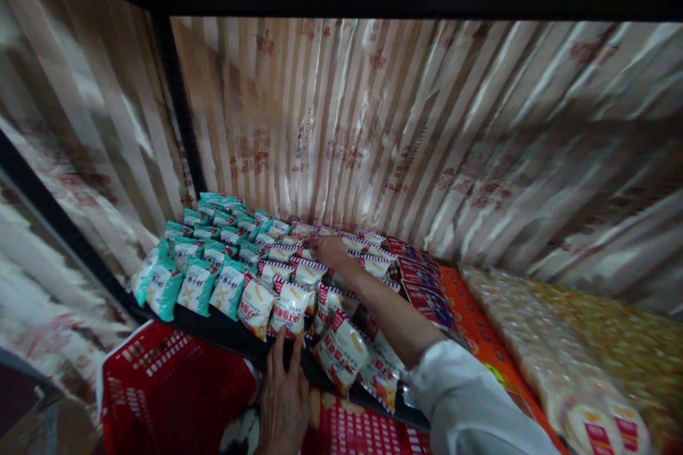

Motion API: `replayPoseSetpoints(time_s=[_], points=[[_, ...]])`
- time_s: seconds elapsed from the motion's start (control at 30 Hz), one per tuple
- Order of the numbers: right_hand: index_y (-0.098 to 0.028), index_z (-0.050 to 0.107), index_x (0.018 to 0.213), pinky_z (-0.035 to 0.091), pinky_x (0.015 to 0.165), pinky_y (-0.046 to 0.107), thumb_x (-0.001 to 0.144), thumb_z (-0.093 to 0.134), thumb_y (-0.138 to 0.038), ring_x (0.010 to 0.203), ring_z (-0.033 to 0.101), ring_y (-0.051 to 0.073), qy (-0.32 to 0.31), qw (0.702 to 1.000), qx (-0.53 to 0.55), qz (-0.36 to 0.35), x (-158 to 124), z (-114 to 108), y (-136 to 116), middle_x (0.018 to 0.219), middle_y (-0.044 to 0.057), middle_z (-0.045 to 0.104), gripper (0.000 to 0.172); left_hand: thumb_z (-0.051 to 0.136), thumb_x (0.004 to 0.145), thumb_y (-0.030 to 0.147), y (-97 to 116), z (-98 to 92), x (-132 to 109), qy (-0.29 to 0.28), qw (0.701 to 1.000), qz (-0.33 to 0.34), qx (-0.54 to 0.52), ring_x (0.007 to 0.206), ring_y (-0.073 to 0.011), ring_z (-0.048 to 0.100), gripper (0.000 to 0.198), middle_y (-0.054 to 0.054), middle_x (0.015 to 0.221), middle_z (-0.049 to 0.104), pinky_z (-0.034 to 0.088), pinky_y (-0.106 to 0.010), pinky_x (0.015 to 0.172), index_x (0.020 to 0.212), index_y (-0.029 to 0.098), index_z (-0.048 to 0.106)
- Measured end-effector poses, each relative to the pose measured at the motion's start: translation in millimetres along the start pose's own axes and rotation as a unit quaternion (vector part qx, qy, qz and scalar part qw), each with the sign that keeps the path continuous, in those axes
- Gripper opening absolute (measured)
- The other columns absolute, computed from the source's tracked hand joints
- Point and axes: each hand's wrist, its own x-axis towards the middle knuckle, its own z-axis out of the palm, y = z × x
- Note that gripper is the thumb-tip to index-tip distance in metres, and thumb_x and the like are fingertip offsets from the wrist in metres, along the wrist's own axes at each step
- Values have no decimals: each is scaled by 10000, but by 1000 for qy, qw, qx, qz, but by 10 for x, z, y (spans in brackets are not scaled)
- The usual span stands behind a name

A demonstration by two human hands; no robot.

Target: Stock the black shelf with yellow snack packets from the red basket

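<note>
My right hand (329, 250) reaches far back over a black shelf (229, 333), its fingers curled down onto the red-and-white snack packets (291, 307) at the rear; what it grips, if anything, is hidden. My right forearm in a white sleeve (469, 398) stretches across the rows. My left hand (284, 398) lies flat on the shelf's front edge with fingers spread, touching the lower edge of a red-and-white packet. Teal-and-white snack packets (197, 284) fill the left part of the shelf.
A red plastic basket (160, 384) sits below the shelf front. Dark red packets (427, 295) and an orange box (474, 334) lie right of my arm. Clear bags of pale and yellow snacks (560, 348) fill the right. Striped plastic sheeting (427, 135) covers the back and left walls.
</note>
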Motion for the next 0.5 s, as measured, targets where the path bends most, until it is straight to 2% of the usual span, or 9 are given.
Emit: replayPoseSetpoints(time_s=[0.1,0.2,0.3,0.4,0.5], points=[[-203,681,1027,466,806,266,836,498,-261,953,640,201,-2,1000,10,-1,29,30,-18,1018,81,701,271,404,800,68,-16,-4,4,-6,1000,1,-3,1296,-258,337,605,-52,1484,228,470,-401,945,1363,288,377],[-269,651,1081,463,800,228,873,469,-351,962,634,163,-4,1000,21,0,79,-7,59,1038,24,699,288,396,795,50,-17,-1,8,1,1000,-9,-8,1306,-262,324,610,-54,1486,232,459,-410,958,1360,279,384],[-229,617,1143,467,817,256,916,390,-362,994,624,178,-1,999,10,34,183,-53,183,1074,74,682,348,401,782,38,-30,19,5,9,1000,-7,-8,1299,-267,338,642,-59,1483,245,454,-425,961,1373,285,361],[-159,629,1126,485,816,323,892,432,-286,1007,623,234,-11,998,-13,67,319,-38,269,1082,148,668,331,424,774,54,-51,51,0,6,1000,7,-6,1286,-264,362,656,-53,1482,251,474,-410,940,1379,299,349],[-172,648,1091,490,828,350,851,490,-245,1010,624,246,-31,997,-26,67,441,37,283,1074,138,674,297,421,749,48,-53,83,-1,16,1000,-9,-11,1284,-279,364,676,-50,1486,244,476,-437,930,1377,290,354]])
